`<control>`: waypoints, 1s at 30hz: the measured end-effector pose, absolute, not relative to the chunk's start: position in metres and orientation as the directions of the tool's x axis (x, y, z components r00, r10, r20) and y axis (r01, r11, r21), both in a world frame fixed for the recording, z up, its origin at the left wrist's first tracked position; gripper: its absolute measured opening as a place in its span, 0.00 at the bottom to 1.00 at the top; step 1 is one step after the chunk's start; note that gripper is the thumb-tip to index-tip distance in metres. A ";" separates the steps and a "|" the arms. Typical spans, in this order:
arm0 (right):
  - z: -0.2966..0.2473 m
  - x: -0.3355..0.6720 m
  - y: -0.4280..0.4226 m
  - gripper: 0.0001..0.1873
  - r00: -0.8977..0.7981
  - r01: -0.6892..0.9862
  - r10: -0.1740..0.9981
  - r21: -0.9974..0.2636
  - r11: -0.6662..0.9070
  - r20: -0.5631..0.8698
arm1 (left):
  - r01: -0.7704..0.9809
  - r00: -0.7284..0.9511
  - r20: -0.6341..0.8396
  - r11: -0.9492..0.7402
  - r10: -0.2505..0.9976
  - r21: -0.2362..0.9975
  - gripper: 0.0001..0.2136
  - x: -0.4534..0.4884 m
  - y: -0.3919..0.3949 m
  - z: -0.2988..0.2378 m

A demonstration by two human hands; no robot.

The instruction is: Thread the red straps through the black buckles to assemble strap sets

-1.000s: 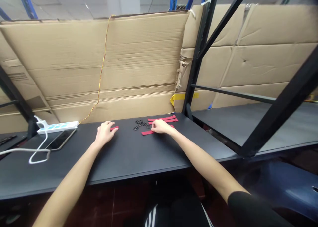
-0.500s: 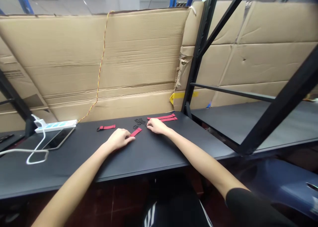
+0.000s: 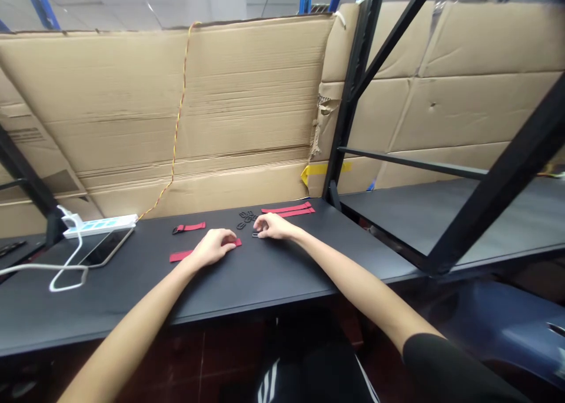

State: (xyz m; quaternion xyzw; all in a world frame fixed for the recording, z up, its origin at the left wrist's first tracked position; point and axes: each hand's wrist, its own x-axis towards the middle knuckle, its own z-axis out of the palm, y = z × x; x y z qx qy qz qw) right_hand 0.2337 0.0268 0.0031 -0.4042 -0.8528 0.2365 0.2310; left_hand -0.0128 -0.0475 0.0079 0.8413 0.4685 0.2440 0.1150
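Note:
My left hand (image 3: 214, 246) lies on a red strap (image 3: 180, 255) that stretches flat across the black table (image 3: 247, 279); its fingers curl over the strap's right end. Just to the right, my right hand (image 3: 272, 226) pinches a small black buckle (image 3: 255, 234) against the table. A loose heap of black buckles (image 3: 246, 217) lies right behind it. Two more red straps (image 3: 289, 210) lie at the back right. A finished red strap with a buckle on its end (image 3: 189, 227) lies to the back left.
A white power strip (image 3: 100, 225), a phone (image 3: 106, 247) and a white cable (image 3: 53, 270) occupy the table's left end. Cardboard sheets (image 3: 212, 109) wall the back. A black rack post (image 3: 351, 97) stands at the right, and a blue chair (image 3: 507, 326) sits low right.
My left hand left a buckled strap at the back left, then drew a fresh red strap towards me and laid it flat. My right hand shifted from the straps to a buckle.

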 end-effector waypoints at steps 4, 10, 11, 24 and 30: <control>-0.001 0.229 0.026 0.18 -0.640 0.506 0.750 -0.642 0.576 0.169 | 0.741 0.402 0.209 -0.451 0.891 0.497 0.14 -0.015 -0.042 0.005; -0.008 0.221 0.024 0.14 -0.611 0.268 0.771 -0.870 0.413 0.178 | 0.681 0.377 0.250 -0.450 0.892 0.578 0.08 -0.016 -0.044 0.005; -0.009 0.220 0.023 0.15 -0.609 0.193 0.775 -0.916 0.350 0.168 | 0.650 0.375 0.248 -0.444 0.893 0.617 0.08 -0.015 -0.044 0.005; -0.007 0.211 0.008 0.22 -0.679 -0.058 0.730 -0.996 0.060 0.084 | 0.404 0.358 0.258 -0.397 0.898 0.824 0.11 -0.004 -0.044 0.003; -0.009 0.208 0.007 0.19 -0.702 -0.045 0.703 -0.992 0.120 0.117 | 0.300 0.363 0.288 -0.404 0.886 0.864 0.16 0.002 -0.050 0.006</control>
